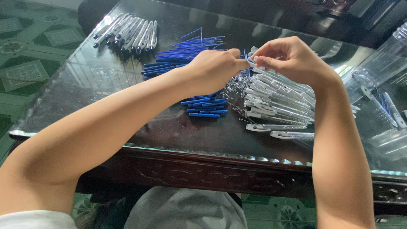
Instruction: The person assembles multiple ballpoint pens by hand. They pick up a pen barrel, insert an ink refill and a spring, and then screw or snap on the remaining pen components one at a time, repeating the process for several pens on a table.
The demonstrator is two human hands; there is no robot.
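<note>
two hands meet over a glass-topped table [106, 85] strewn with pen parts

the left hand [214, 70] and right hand [292, 57] pinch a clear pen barrel [253, 62] between closed fingertips above the heap of clear barrels [280, 101]; its long axis runs roughly left-right between the hands. blue refills [182, 57] lie behind, short blue tips [205, 108] in front, finished pens [127, 34] far left, a clear plastic bag [381, 72] at right.

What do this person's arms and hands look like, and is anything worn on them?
Both forearms are bare up to the elbow, with no gloves, watch, rings or bracelets visible on the left hand or the right hand. A bit of white sleeve shows at the left upper arm.
</note>
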